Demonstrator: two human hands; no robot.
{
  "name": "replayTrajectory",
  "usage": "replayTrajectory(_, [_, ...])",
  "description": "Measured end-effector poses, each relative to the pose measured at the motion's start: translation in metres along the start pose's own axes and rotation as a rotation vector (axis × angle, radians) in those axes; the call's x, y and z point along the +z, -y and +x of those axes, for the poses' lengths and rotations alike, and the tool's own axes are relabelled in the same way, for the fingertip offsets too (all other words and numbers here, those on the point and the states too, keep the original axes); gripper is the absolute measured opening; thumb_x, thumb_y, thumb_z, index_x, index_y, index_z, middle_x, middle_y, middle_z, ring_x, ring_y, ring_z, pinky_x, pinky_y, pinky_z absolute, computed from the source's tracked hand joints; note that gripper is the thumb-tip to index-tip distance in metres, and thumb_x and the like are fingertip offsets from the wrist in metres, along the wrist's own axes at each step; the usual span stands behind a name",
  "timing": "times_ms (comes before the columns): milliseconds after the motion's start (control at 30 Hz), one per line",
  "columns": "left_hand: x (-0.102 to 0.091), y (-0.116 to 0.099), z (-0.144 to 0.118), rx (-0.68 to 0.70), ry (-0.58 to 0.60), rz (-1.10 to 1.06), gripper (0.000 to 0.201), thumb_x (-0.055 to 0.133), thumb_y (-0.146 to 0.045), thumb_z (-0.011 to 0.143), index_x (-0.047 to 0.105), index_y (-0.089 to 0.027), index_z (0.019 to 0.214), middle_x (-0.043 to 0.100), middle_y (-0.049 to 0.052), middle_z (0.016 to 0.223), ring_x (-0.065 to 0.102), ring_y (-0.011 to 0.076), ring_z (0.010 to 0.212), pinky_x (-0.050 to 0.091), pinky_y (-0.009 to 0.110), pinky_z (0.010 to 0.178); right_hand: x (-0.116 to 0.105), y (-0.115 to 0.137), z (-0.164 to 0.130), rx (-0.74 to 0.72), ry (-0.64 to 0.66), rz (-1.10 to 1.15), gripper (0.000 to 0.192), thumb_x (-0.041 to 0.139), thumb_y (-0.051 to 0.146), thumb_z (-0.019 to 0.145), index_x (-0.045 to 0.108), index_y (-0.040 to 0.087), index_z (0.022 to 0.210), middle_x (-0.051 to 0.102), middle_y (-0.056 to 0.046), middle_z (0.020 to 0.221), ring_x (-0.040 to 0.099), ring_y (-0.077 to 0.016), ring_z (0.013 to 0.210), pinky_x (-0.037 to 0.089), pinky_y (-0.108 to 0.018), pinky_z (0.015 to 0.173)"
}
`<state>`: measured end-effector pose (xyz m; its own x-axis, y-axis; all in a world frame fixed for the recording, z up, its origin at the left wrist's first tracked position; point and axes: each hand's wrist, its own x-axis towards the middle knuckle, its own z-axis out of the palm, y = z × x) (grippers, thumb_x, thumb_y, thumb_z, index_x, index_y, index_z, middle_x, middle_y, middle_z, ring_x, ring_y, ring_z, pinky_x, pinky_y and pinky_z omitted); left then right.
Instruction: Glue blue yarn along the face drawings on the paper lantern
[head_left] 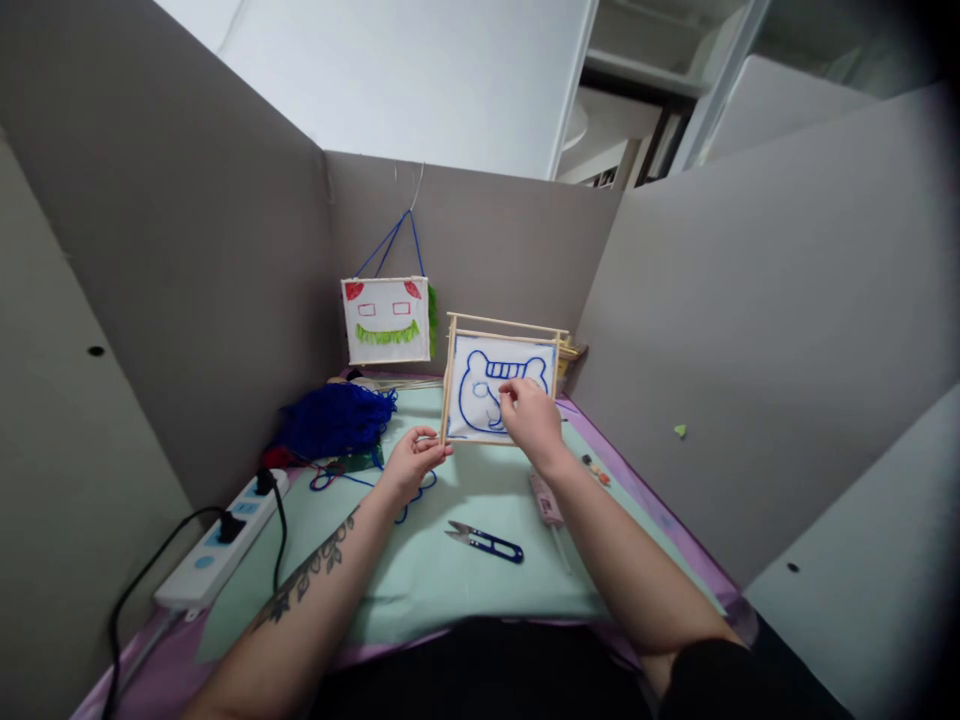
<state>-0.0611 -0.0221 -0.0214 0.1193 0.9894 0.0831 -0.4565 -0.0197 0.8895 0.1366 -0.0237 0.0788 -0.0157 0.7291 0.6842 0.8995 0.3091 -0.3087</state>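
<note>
A wooden stick frame (pixel 501 330) stands upright on the green mat (pixel 450 580); its white panel (pixel 480 385) bears a blue yarn outline of a bear face. My left hand (pixel 411 462) pinches the frame's lower left corner. My right hand (pixel 531 420) rests against the panel's front, fingertips pressing on the blue yarn near the middle. A strand of blue yarn (pixel 360 482) trails on the mat by my left wrist.
Blue thread snips (pixel 486 542) lie on the mat in front of me. A pile of blue yarn (pixel 334 420) sits at the left, a white power strip (pixel 222 540) beside it. A finished white lantern (pixel 386 320) hangs on the back partition. A pink glue gun (pixel 546 500) lies under my right forearm. Grey partitions close in three sides.
</note>
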Motion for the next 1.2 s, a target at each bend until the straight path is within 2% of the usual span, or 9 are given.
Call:
replayTrajectory(133, [0.000, 0.000, 0.000, -0.001, -0.001, -0.006, 0.048, 0.083, -0.024, 0.052, 0.049, -0.020, 0.085, 0.070, 0.003, 0.078, 0.068, 0.0158, 0.074, 0.049, 0.023, 0.064, -0.004, -0.014, -0.021, -0.166, -0.009, 0.008, 0.019, 0.047, 0.018, 0.085, 0.065, 0.020, 0.088, 0.060, -0.006, 0.090, 0.052, -0.0192, 0.085, 0.038, -0.028, 0.075])
replayTrajectory(233, [0.000, 0.002, 0.000, -0.007, 0.005, -0.005, 0.048, 0.082, -0.024, 0.052, 0.049, -0.019, 0.086, 0.070, 0.003, 0.078, 0.068, 0.0155, 0.074, 0.049, 0.023, 0.065, 0.003, -0.026, -0.032, -0.285, 0.053, -0.037, 0.018, 0.049, 0.017, 0.085, 0.066, 0.021, 0.090, 0.058, -0.006, 0.090, 0.049, -0.0202, 0.089, 0.038, -0.029, 0.078])
replayTrajectory(333, [-0.001, 0.002, 0.000, -0.009, 0.003, -0.009, 0.048, 0.082, -0.023, 0.052, 0.049, -0.019, 0.086, 0.070, 0.004, 0.079, 0.068, 0.0155, 0.074, 0.049, 0.023, 0.066, 0.013, -0.031, -0.033, -0.318, 0.106, -0.119, 0.020, 0.049, 0.017, 0.085, 0.066, 0.022, 0.094, 0.056, -0.008, 0.094, 0.047, -0.0213, 0.091, 0.038, -0.030, 0.077])
replayTrajectory(467, [0.000, 0.001, 0.000, -0.005, -0.003, -0.004, 0.047, 0.082, -0.024, 0.052, 0.049, -0.019, 0.085, 0.070, 0.004, 0.078, 0.068, 0.0162, 0.074, 0.049, 0.023, 0.065, 0.020, -0.028, -0.024, -0.304, 0.170, -0.198, 0.019, 0.048, 0.017, 0.085, 0.065, 0.023, 0.092, 0.055, -0.009, 0.097, 0.045, -0.0224, 0.094, 0.039, -0.030, 0.075])
replayTrajectory(567, [0.000, 0.001, 0.000, -0.011, 0.004, -0.009, 0.047, 0.082, -0.023, 0.053, 0.049, -0.019, 0.085, 0.070, 0.004, 0.077, 0.068, 0.0154, 0.074, 0.049, 0.023, 0.065, 0.021, -0.024, -0.020, -0.295, 0.167, -0.176, 0.018, 0.046, 0.017, 0.086, 0.063, 0.021, 0.088, 0.055, -0.010, 0.097, 0.045, -0.0229, 0.094, 0.039, -0.032, 0.076])
replayTrajectory(733, [-0.001, 0.003, 0.001, 0.002, 0.007, -0.009, 0.045, 0.082, -0.024, 0.054, 0.049, -0.019, 0.086, 0.070, 0.003, 0.077, 0.068, 0.0160, 0.074, 0.049, 0.023, 0.065, 0.021, -0.013, -0.017, -0.202, 0.111, 0.095, 0.014, 0.045, 0.015, 0.083, 0.059, 0.019, 0.084, 0.055, -0.008, 0.092, 0.050, -0.0205, 0.088, 0.041, -0.032, 0.079])
replayTrajectory(900, [-0.002, 0.005, 0.002, 0.003, 0.009, -0.009, 0.045, 0.082, -0.023, 0.054, 0.049, -0.019, 0.086, 0.069, 0.003, 0.077, 0.068, 0.0154, 0.074, 0.049, 0.022, 0.064, 0.028, 0.003, -0.010, -0.108, 0.038, 0.404, 0.011, 0.045, 0.020, 0.081, 0.056, 0.019, 0.078, 0.058, -0.004, 0.080, 0.052, -0.0158, 0.072, 0.042, -0.027, 0.069])
replayTrajectory(1033, [-0.002, 0.004, 0.002, -0.005, 0.014, -0.015, 0.047, 0.082, -0.024, 0.053, 0.049, -0.019, 0.086, 0.069, 0.003, 0.077, 0.068, 0.0153, 0.073, 0.049, 0.023, 0.064, 0.036, 0.011, -0.001, -0.036, -0.004, 0.485, 0.011, 0.048, 0.023, 0.078, 0.058, 0.019, 0.077, 0.061, -0.002, 0.076, 0.052, -0.0146, 0.067, 0.041, -0.026, 0.067])
replayTrajectory(1200, [-0.001, 0.004, 0.002, 0.002, 0.010, -0.002, 0.047, 0.082, -0.026, 0.053, 0.049, -0.019, 0.086, 0.070, 0.004, 0.078, 0.068, 0.0170, 0.074, 0.049, 0.024, 0.063, 0.036, 0.015, 0.002, 0.044, 0.022, 0.529, 0.017, 0.048, 0.025, 0.078, 0.063, 0.019, 0.083, 0.067, -0.003, 0.082, 0.057, -0.0156, 0.071, 0.043, -0.028, 0.071])
